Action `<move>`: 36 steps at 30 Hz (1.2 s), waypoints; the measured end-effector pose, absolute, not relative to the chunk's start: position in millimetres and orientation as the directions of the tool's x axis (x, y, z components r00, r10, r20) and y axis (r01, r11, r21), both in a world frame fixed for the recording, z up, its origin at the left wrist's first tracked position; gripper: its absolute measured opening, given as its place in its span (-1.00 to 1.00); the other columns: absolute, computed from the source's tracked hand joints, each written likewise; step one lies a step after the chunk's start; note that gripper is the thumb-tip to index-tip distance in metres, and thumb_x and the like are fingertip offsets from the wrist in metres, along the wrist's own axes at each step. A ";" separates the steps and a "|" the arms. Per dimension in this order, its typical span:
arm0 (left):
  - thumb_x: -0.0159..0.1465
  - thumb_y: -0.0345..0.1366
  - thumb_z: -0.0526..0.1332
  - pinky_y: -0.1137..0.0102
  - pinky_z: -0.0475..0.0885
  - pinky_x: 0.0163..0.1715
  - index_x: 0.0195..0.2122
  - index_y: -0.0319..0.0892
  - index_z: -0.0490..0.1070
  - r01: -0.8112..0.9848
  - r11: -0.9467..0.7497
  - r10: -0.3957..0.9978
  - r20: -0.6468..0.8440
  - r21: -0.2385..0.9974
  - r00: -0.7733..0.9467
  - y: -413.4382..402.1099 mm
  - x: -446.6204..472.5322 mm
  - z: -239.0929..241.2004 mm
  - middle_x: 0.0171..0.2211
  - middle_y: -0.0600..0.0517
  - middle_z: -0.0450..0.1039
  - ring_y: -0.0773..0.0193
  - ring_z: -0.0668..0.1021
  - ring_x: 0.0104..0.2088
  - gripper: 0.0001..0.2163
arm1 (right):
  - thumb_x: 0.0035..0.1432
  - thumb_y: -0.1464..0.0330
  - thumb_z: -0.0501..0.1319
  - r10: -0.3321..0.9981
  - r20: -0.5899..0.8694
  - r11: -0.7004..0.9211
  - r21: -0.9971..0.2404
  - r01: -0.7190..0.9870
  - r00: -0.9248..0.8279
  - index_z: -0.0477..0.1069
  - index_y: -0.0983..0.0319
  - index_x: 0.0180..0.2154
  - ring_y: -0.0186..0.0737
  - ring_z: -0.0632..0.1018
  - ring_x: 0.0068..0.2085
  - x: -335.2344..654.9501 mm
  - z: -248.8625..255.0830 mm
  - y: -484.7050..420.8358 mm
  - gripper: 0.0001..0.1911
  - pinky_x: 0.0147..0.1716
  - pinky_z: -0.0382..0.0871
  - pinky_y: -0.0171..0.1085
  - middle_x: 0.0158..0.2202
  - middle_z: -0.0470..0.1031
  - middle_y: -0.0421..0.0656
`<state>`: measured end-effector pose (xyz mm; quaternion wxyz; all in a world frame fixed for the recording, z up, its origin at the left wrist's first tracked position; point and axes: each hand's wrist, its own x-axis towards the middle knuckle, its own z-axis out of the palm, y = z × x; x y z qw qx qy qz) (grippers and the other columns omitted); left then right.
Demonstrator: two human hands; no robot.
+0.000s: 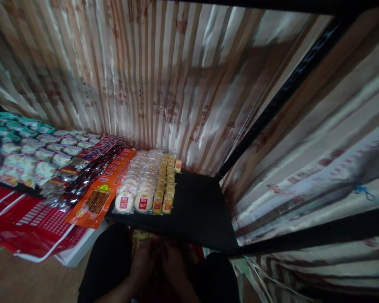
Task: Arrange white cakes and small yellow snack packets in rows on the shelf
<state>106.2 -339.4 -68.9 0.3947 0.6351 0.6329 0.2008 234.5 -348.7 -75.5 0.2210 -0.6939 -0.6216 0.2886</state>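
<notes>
Both my hands are low in the dark at the bottom of the view, close together over my lap. My left hand (pixel 143 263) and my right hand (pixel 173 265) have their fingers curled round a small yellowish packet (pixel 140 236) that is mostly hidden and blurred. Just beyond them a black shelf (pixel 196 210) carries two rows of round white snack packs (pixel 135 189) and two rows of small yellow packs (pixel 165 185).
Orange flat packets (pixel 102 191), dark red packs (pixel 82 172) and white and green bags (pixel 28 155) fill the shelf to the left. A red and white printed box (pixel 28 227) sits below. Striped shiny curtain (pixel 151 75) hangs behind and to the right, with a black frame bar (pixel 281 97).
</notes>
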 end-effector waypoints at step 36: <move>0.12 -0.33 0.08 0.36 0.42 -0.29 -0.24 -0.17 0.35 0.156 -0.006 0.997 -0.006 0.988 0.078 -340.4 173.3 25.2 -0.30 0.01 0.47 0.28 0.51 -0.34 -0.82 | -0.36 0.25 0.45 0.822 -0.416 -0.158 -0.823 -0.546 0.390 0.37 0.21 -0.28 -0.28 0.56 -0.39 285.5 15.3 -343.9 -0.48 -0.41 0.44 -0.37 -0.42 0.53 -0.22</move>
